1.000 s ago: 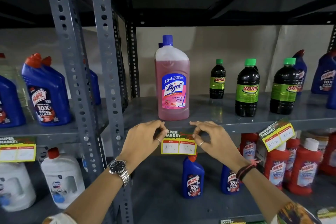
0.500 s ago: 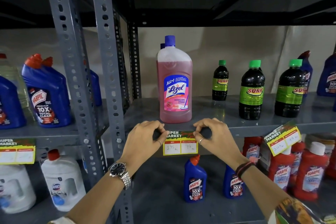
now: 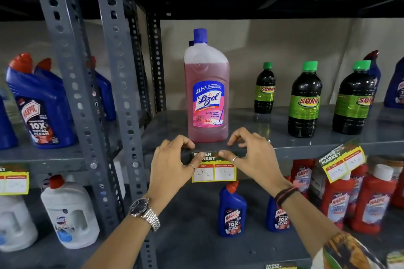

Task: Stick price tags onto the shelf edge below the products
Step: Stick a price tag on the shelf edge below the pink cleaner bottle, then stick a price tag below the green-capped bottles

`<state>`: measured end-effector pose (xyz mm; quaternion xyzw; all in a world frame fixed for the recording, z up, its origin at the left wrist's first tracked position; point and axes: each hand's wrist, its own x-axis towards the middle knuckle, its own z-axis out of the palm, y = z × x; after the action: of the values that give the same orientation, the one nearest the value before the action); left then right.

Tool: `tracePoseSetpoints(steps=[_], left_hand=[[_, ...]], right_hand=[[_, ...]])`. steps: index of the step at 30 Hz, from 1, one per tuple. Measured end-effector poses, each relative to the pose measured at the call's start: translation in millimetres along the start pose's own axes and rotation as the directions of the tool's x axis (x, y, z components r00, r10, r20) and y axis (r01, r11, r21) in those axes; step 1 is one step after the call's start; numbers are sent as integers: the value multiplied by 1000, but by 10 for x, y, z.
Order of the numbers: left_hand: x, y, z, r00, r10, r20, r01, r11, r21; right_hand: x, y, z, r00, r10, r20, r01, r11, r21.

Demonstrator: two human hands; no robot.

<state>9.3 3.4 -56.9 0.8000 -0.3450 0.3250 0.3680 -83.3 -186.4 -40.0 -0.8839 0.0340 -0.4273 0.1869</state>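
A yellow and green price tag (image 3: 215,171) hangs on the grey shelf edge (image 3: 306,148) directly below a pink Lizol bottle (image 3: 207,94). My left hand (image 3: 172,166) presses the tag's upper left corner with thumb and fingers. My right hand (image 3: 251,155) presses the tag's top strip from the right, its thumb lying across the green band. Both hands touch the tag and the shelf edge. The tag's two white price boxes stay visible below my fingers.
Black Sunny bottles (image 3: 305,100) stand to the right on the same shelf. Another price tag (image 3: 342,162) hangs tilted at the right, and one (image 3: 13,181) at the left. Blue Harpic bottles (image 3: 41,105) and perforated uprights (image 3: 118,94) are on the left; red bottles (image 3: 371,199) stand below right.
The view has moved closer to the shelf. My right thumb has slid leftwards along the tag's top strip; my left hand keeps pressing the left corner.
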Motion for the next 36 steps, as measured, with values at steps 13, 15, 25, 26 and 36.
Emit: tracePoseSetpoints(steps=[13, 15, 25, 26, 36], left_hand=[[-100, 254, -6, 991, 124, 53, -128, 988, 89], [-68, 486, 125, 976, 206, 65, -212, 972, 105], [41, 1684, 1185, 915, 315, 251, -339, 939, 58], [38, 1760, 1260, 919, 300, 256, -329, 941, 77], [-124, 2295, 1720, 969, 121, 214, -190, 922, 338]], right_hand=[[-146, 434, -608, 996, -43, 78, 15, 946, 325], [-226, 658, -827, 1000, -17, -10, 19, 970, 243], [-344, 1932, -1823, 977, 177, -115, -170, 983, 67], [-336, 2019, -1837, 981, 174, -90, -168, 983, 75], [-306, 2414, -1808, 1000, -25, 3, 23, 972, 233]])
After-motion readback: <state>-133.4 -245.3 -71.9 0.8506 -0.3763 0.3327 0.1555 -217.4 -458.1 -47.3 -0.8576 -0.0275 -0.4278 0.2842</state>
